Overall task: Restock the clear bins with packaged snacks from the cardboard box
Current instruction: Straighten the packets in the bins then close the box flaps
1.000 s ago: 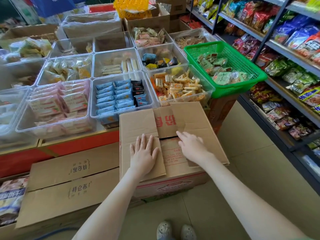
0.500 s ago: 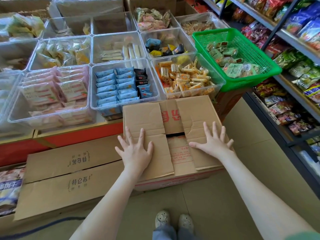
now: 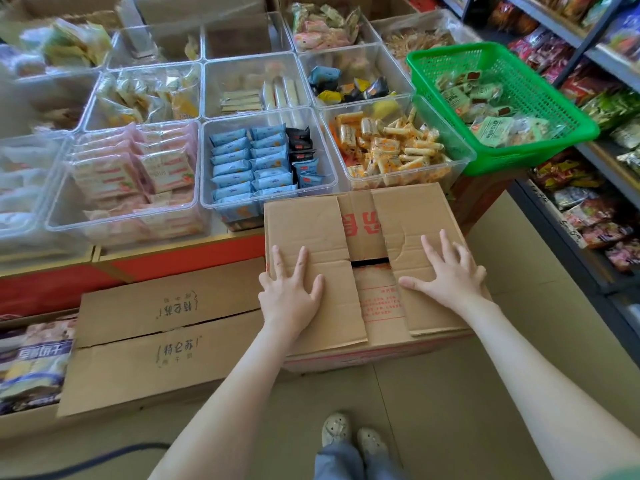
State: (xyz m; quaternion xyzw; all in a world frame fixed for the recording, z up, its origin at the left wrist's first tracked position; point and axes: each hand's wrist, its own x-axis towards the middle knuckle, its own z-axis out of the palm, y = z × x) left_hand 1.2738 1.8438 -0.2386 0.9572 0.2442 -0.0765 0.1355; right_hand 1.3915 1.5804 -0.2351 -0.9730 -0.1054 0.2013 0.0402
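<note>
A brown cardboard box (image 3: 377,233) with red print stands on the floor before the display, its four top flaps folded shut. My left hand (image 3: 290,292) lies flat on the left flap with spread fingers. My right hand (image 3: 446,271) presses flat on the right flap the same way. Behind the box stand clear bins: one with blue packets (image 3: 249,161), one with orange-yellow stick snacks (image 3: 391,147), one with pink packets (image 3: 135,171). The box's contents are hidden.
A green basket (image 3: 540,109) of green packets sits at the right of the bins. Another closed cardboard box (image 3: 162,337) lies at the left on the floor. Shelves of snack bags (image 3: 588,188) line the right side. My shoes (image 3: 353,434) stand on the tiled floor.
My right hand slid from the box's middle out onto the right flap and spread flat. The left hand stayed on the left flap. The view tipped downward.
</note>
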